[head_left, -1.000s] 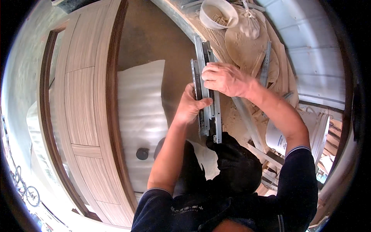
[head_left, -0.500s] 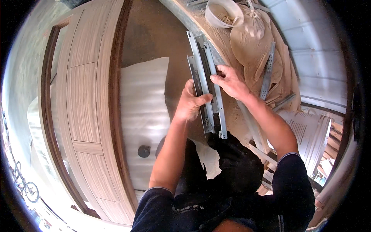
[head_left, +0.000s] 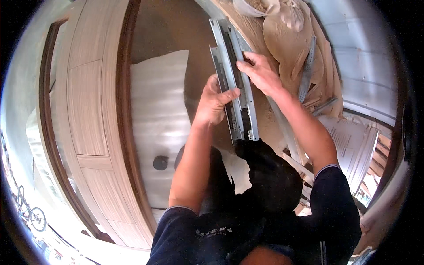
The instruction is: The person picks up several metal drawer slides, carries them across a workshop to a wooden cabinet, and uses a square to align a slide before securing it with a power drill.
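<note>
Two long grey metal drawer slides lie side by side in my hands, pointing away from me over my lap. My left hand [head_left: 214,102] is closed around the left drawer slide [head_left: 226,62], its thumb laid across the top. My right hand [head_left: 261,73] pinches the outer edge of the right drawer slide [head_left: 250,104], fingers behind it. A dark gap separates the slides along most of their length. Small fittings show at their near ends, close to my dark trouser leg [head_left: 274,176].
On the left stands a wood-grain panel [head_left: 90,110] with dark edges, beside a white foam sheet [head_left: 161,97] bearing a dark round object [head_left: 160,163]. Dusty boards at right carry a perforated metal strip [head_left: 308,70], a plastic bag [head_left: 292,17] and a white bucket [head_left: 240,5].
The whole view has shifted, so the surroundings sit higher in the picture. The right slide has moved slightly away from me along the left one; both hands keep their hold.
</note>
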### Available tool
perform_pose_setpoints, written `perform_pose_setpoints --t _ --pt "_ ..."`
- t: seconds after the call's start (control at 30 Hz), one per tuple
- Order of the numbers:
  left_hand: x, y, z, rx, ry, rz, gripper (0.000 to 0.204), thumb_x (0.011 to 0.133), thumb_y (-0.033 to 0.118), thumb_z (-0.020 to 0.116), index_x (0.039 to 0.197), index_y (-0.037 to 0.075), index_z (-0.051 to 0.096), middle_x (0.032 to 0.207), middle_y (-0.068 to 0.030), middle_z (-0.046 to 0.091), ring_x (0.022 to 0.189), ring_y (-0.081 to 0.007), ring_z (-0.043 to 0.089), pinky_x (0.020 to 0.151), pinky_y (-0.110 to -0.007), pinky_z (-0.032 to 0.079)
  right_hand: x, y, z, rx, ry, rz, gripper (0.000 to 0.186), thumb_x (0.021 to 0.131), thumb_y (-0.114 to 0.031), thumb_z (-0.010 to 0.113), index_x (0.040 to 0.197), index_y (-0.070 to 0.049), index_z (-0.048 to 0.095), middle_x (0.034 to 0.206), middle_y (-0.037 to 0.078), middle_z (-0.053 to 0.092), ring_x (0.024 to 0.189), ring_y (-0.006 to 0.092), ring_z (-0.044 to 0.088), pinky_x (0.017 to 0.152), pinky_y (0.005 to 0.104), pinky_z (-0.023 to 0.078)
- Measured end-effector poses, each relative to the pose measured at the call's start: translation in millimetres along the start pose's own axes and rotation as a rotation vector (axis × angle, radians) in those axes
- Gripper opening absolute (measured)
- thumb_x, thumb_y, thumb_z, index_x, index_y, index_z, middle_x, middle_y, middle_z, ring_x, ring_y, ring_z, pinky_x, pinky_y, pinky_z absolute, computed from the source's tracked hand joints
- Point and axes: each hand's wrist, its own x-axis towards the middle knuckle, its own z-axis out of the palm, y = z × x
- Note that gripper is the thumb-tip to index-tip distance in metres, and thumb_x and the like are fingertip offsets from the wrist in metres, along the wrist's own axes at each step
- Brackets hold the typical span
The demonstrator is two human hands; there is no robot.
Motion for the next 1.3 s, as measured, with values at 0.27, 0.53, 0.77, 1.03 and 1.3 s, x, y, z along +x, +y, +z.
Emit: perform_pose_setpoints --t 0.27,0.53,0.77,1.03,1.3 --pt "-1 2 -6 0.087 0.029 0.068 0.048 0.082 -0.002 0.073 0.126 0.000 0.054 0.110 -0.0080 0.067 0.101 -0.0197 0.066 0.091 -0.037 0.055 -36 7 -11 0.146 0.080 -0.004 0.035 0.100 -0.024 0.066 0.128 -0.003 0.064 0.104 0.001 0.068 0.093 0.0080 0.062 0.076 0.0275 0.054" --pt "4 -4 -2 0.019 0.024 0.074 0.062 0.079 0.008 0.082 0.134 0.006 0.054 0.114 -0.0051 0.066 0.103 -0.0214 0.066 0.090 -0.039 0.056 -72 155 -167 -0.713 1.012 0.006 0.049 0.089 -0.033 0.072 0.126 -0.003 0.062 0.110 0.023 0.071 0.106 0.0374 0.067 0.095 0.0437 0.051" --pt "0 0 -15 -0.005 0.061 0.028 0.052 0.080 -0.002 0.077 0.127 0.007 0.056 0.111 -0.0042 0.066 0.100 -0.0195 0.065 0.088 -0.037 0.055 -47 122 -193 -0.489 0.543 0.499 0.056 0.085 -0.046 0.066 0.119 -0.002 0.068 0.117 0.024 0.070 0.113 0.0364 0.065 0.098 0.0445 0.047" --pt "1 -1 -13 0.047 0.081 0.061 0.055 0.081 0.001 0.075 0.131 0.000 0.050 0.116 -0.0099 0.063 0.106 -0.0234 0.062 0.095 -0.041 0.052 -81 153 -174 -0.331 0.828 0.507 0.049 0.083 -0.041 0.072 0.110 0.001 0.069 0.103 0.015 0.070 0.094 0.0247 0.066 0.086 0.0386 0.050" --pt "0 -4 -8 0.095 0.060 0.090 0.052 0.080 -0.004 0.073 0.127 0.002 0.052 0.113 -0.0056 0.066 0.101 -0.0184 0.065 0.093 -0.035 0.052 -108 50 -63 0.039 0.502 0.057 0.049 0.095 -0.049 0.068 0.110 -0.003 0.058 0.096 0.004 0.064 0.084 0.0146 0.059 0.075 0.0319 0.048"
